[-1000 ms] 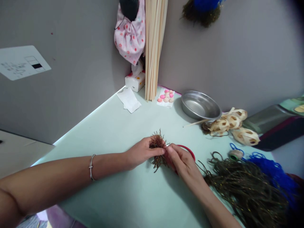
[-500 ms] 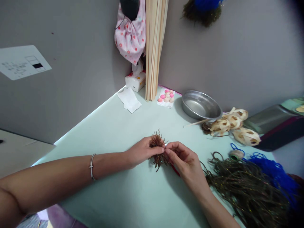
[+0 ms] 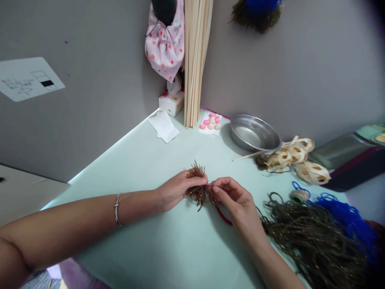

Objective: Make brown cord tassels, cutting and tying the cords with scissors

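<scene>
- The brown yarn tuft (image 3: 201,196) is being held over the middle of the table (image 3: 129,168), well apart from the left edge and the far corner; whether the tabletop is being touched cannot be told.
- By the left hand (image 3: 177,188) the tuft is being clamped, the thumb being laid across the strands, which are being splayed out above and below it.
- By the right hand (image 3: 236,200) thumb and forefinger are being pressed together at the tuft's right side, just beside the left thumb tip; what is being pinched there, if anything, is too small to tell.
- A red cord (image 3: 223,216) is being partly covered by the right hand; its join to the tuft is being hidden.
- Should the left thumb's pressure be eased, the strands could be let loose and the bundle spread unevenly.
- Should the right fingertips be pulled too sharply, the tuft could be dragged sideways out of the left grip, or a strand plucked free.
- Toward the table's right edge, a dark yarn heap (image 3: 313,237) is being left close by the right forearm; by a sweep of that arm, loose strands could be caught and tangled with the blue yarn (image 3: 345,216).
</scene>
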The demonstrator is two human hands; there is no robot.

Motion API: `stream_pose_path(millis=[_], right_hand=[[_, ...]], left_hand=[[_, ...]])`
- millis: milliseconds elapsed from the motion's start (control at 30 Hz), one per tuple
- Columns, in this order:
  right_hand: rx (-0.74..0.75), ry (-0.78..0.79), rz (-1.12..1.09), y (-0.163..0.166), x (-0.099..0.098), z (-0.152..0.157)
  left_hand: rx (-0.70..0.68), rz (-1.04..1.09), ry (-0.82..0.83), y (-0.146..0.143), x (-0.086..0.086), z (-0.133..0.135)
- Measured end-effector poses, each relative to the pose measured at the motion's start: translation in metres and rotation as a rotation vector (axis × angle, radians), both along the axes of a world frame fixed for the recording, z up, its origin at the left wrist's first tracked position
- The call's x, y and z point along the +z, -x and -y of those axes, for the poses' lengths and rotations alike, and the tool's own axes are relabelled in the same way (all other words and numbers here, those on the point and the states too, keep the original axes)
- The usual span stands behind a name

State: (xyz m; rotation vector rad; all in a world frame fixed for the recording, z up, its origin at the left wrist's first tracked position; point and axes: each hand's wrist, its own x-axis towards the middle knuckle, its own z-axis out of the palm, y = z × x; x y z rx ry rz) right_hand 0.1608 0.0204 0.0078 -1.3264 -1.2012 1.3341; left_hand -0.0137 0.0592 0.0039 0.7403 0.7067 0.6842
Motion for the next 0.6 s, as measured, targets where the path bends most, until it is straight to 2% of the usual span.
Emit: stream_pose_path(millis=[367,600], right_hand=[[-0.037,0.001,-0.016,0.0023,0.009,0.0034],[0.204,-0.022,0.162,0.0018,0.0042,0.0028]], left_hand=[[0.008,0.001,-0.052,-0.0014,-0.0041,0.0017],[-0.008,-0.09,-0.218,-0.0013,-0.0056,0.0044]])
